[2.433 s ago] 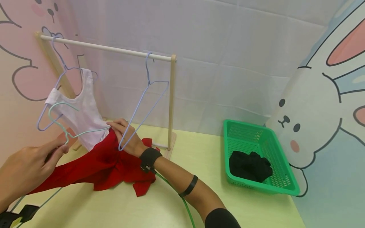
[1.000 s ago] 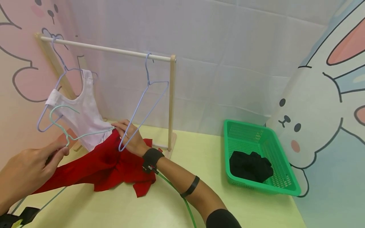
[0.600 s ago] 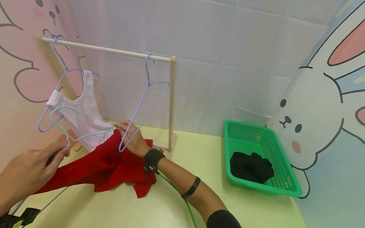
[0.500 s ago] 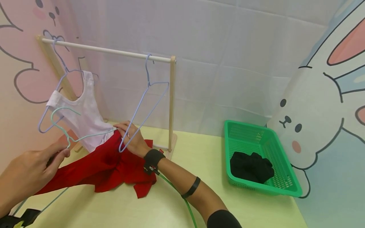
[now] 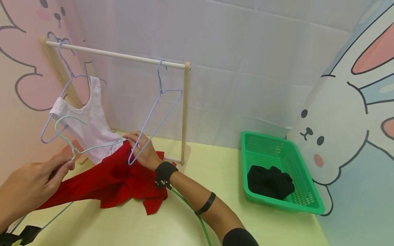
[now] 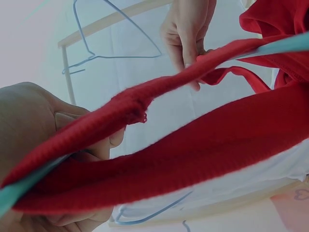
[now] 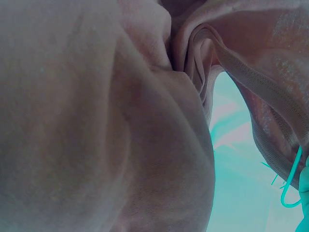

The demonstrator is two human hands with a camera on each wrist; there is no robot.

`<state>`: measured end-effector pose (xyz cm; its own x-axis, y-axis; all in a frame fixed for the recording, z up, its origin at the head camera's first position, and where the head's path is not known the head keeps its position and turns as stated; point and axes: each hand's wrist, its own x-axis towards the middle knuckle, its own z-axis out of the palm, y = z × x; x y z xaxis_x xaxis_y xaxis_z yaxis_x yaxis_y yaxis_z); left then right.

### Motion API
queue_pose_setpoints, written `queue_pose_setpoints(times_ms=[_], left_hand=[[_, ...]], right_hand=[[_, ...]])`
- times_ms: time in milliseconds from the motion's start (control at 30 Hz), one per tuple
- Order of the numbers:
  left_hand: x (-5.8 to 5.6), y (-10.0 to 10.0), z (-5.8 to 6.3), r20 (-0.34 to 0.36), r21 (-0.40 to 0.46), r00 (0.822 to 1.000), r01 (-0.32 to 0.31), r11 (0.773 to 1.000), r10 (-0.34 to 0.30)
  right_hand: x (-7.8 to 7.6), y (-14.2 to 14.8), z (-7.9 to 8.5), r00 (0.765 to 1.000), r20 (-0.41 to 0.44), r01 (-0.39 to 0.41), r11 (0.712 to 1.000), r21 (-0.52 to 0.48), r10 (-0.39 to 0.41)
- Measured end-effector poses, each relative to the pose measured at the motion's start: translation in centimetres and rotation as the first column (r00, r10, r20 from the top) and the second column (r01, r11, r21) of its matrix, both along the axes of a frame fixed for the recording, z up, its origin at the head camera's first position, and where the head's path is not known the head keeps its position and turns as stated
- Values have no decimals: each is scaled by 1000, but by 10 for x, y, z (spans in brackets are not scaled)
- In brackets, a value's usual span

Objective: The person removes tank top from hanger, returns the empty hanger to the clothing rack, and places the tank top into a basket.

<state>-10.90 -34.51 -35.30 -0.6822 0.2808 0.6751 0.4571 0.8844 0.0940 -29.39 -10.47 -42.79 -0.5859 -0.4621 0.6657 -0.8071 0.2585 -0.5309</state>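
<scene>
My left hand (image 5: 37, 182) holds a mint-green wire hanger (image 5: 101, 146) just under its hook, thumb and index finger pinching it. A red garment (image 5: 120, 184) with a ribbed edge hangs from this hanger, and its lower folds spread over the table. In the left wrist view the hanger's wire (image 6: 282, 46) runs through the red opening. At the hanger's far end my right hand (image 5: 143, 153) pinches the red cloth against the wire, partly behind an unloaded blue hanger (image 5: 154, 106). The right wrist view is mostly filled by the hand and cloth.
A small rack with a white rail (image 5: 123, 54) stands at the back left. On it, a white tank top (image 5: 92, 119) hangs from another blue hanger (image 5: 46, 130). A green basket (image 5: 284, 205) at the right holds black cloth (image 5: 271, 182).
Since the earliest frame my right hand has shifted slightly right with the hanger's end and the red cloth. In the last half second both hands have stayed nearly still.
</scene>
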Motion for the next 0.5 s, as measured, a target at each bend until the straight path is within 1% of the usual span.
queue_pose_setpoints(times_ms=[233, 500], left_hand=[[-1, 0, 1, -10, -9, 1000, 12, 1000, -12], [3, -4, 0, 71, 2, 997, -40, 999, 40]], right_hand=[[0, 1, -3, 1000, 14, -2, 1000, -11, 3], [-2, 2, -4, 999, 24, -31, 999, 6, 31]])
